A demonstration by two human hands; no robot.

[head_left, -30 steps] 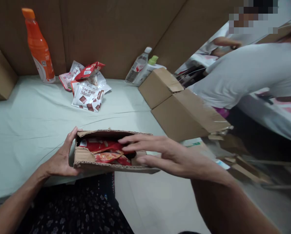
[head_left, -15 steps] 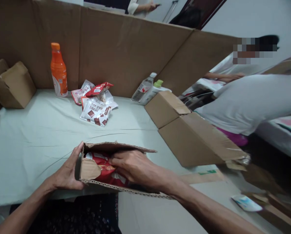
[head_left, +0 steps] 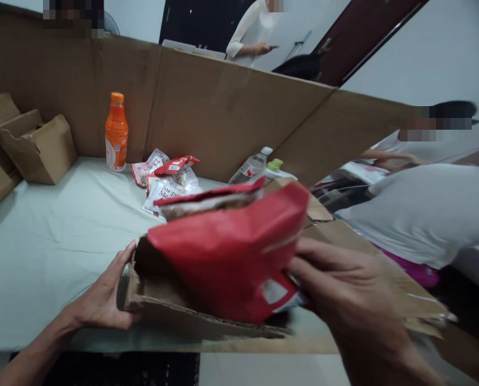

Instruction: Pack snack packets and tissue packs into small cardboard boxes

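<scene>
Left hand point(head_left: 103, 300): fingers gripping left end of open brown cardboard box point(head_left: 171, 319). Right hand point(head_left: 344, 289): fingers gripping right end of glossy red plastic packets point(head_left: 223, 252), tilted at box mouth. Advised: brace box, keep packets clear of rim.

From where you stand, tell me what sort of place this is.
Likely a shared indoor workroom: a cloth-covered table, a cardboard partition along its far edge, and other people nearby.

Right-hand fingers point(head_left: 314, 268) grip red packets point(head_left: 227, 262) partly inside the cardboard box point(head_left: 175, 319) that left-hand fingers point(head_left: 121, 318) hold.
</scene>
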